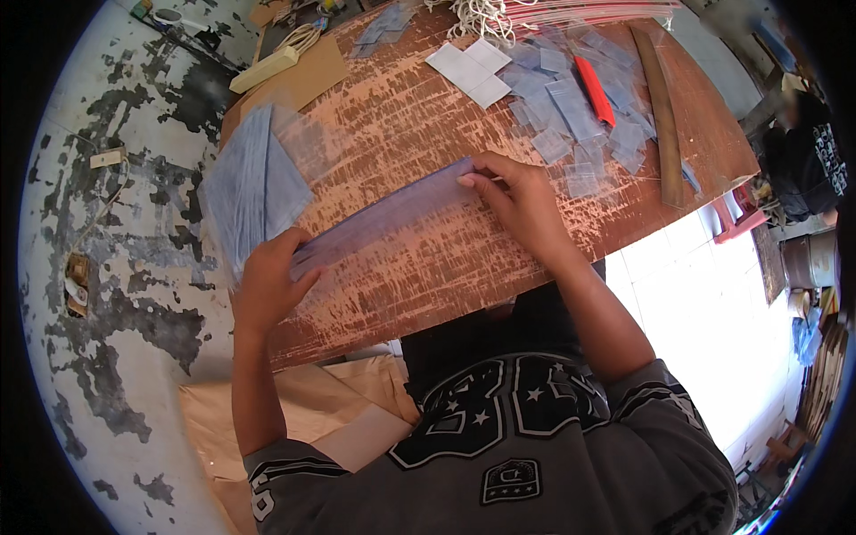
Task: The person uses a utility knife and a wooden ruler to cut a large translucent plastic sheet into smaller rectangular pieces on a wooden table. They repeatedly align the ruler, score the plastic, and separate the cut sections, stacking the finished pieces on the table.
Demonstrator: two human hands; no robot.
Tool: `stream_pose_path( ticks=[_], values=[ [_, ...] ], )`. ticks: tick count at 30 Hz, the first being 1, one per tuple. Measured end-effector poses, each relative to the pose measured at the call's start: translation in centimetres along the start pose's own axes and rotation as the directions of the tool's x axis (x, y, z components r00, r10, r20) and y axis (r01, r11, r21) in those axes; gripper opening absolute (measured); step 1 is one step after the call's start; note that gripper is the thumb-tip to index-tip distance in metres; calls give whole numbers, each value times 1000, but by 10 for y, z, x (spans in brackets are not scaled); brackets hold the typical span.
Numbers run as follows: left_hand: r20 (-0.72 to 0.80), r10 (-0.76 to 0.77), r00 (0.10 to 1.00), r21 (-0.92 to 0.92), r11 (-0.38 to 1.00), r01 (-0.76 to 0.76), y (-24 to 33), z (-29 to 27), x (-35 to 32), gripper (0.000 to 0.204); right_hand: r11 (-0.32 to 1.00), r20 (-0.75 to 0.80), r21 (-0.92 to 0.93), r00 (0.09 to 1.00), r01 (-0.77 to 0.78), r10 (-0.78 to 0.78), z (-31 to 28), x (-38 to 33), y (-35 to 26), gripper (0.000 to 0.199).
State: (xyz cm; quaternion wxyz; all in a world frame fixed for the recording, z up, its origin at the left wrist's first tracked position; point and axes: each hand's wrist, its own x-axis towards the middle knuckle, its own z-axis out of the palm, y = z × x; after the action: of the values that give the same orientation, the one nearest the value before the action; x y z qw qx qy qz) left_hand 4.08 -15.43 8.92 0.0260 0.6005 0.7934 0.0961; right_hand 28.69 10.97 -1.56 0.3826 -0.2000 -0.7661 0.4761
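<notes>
Head view: plastic strip (383, 214) spans between left hand (267, 285) and right hand (522, 205).

Workshop: worn worktable (419, 116), scattered plastic sleeves (571, 107)

Between the left hand's fingers (299, 267) and the right hand's fingers (481, 178) the long strip of clear sleeves (383, 218) spans the gap. Nearer the person than the strip, the bench (428, 276) is bare wood to its edge. Just beyond the left fingers a fanned stack of clear bags (254, 187) blocks the way. Beyond the right fingers lie scattered small bags (580, 116), a red cutter (594, 89) and a wooden ruler (664, 111); between them and the stack, bare wood.
</notes>
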Motion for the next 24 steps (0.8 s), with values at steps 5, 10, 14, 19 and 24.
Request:
stream_pose_path(
  ticks=[5,10,14,19,24],
  values=[
    [-67,-36,997,28,999,38,-15,4,0,33,1000,7,6,1000,-24,24,-1,4,-3,24],
    [70,-170,983,-390,902,184,-9,-26,17,22,980,83,134,987,-145,134,-15,8,-17,20],
    [301,-197,933,-566,751,341,-28,-10,16,20,886,301,163,877,-435,375,-31,11,-20,23],
    [202,-197,960,-470,840,271,-33,36,14,27,851,334,126,830,-509,447,-30,2,7,27],
    [-31,-136,990,-338,934,118,-8,58,8,38,925,190,24,910,-379,368,-22,-4,15,26]
  ],
)
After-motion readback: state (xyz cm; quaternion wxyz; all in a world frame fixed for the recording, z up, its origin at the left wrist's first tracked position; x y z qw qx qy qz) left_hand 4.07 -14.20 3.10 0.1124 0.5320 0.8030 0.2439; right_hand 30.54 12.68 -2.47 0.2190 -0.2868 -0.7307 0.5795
